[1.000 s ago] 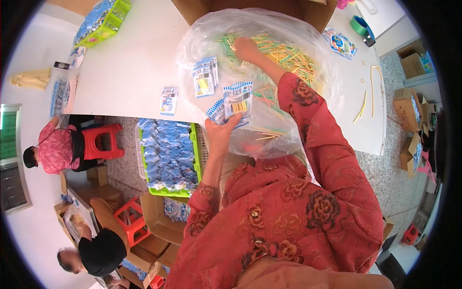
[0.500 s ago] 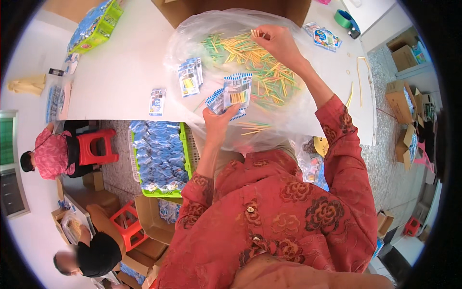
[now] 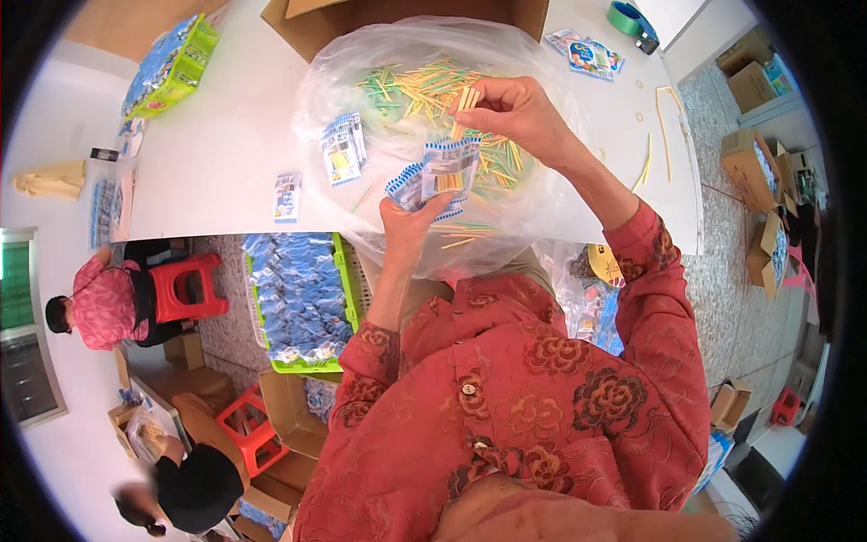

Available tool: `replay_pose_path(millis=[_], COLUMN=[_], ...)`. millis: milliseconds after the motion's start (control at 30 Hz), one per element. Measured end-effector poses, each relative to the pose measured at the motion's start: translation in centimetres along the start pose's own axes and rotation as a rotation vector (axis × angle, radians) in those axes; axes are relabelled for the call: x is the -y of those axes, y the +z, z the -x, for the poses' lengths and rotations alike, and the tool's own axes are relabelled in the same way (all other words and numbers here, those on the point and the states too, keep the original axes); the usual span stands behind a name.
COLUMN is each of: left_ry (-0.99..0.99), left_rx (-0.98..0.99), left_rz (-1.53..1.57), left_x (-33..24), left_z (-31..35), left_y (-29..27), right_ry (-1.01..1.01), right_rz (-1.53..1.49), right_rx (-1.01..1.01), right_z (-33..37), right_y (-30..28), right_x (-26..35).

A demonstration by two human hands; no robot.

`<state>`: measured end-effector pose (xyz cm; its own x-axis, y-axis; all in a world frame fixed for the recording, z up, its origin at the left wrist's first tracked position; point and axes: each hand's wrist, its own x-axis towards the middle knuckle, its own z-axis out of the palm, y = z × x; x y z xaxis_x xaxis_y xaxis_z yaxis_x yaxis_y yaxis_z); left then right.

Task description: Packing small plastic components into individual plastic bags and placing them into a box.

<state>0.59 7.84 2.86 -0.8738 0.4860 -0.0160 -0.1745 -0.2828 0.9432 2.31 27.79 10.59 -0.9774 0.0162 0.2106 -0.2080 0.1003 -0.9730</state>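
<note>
White table (image 3: 230, 135) out front, a clear bag (image 3: 316, 99) spread over it, and on that plastic a bright heap (image 3: 433, 81) of sticks; left hand (image 3: 408, 224) near the front edge, thumb and fingers pinching a fan of packets (image 3: 453, 164); right hand (image 3: 517, 113) just above them, thumb against fingertips, gripping a few upright sticks (image 3: 465, 101); now the risks, as I judge them! Pinch too lightly and one stick could slip loose onto the heap; lower them at a slant and the ends could snag the front packet's top or poke its thin film, and I can't tell whether that top is open; ease the left grip and the fan could slide apart on its slick wrappers; tug the bag and those loose strays (image 3: 465, 237) by the edge could roll off, perhaps toward the crate (image 3: 307, 367) below; tight margins, this!
</note>
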Motion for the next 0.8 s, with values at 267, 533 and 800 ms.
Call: replay_pose_path(millis=[267,533,800], left_ry=[0.003,0.0,0.006], left_rx=[0.009,0.002,0.019], left_rz=[0.021,-0.014,-0.006], left_x=[-0.2,0.0,0.1], left_z=[0.3,0.3,0.4], left_y=[-0.1,-0.4,-0.5], right_ry=[0.018,0.029,0.033], right_rz=[0.06,0.05,0.23], right_rx=[-0.001,-0.035,0.073], right_z=[0.5,1.0,1.2], right_y=[0.7,1.2,0.4], right_x=[0.0,0.1,-0.7])
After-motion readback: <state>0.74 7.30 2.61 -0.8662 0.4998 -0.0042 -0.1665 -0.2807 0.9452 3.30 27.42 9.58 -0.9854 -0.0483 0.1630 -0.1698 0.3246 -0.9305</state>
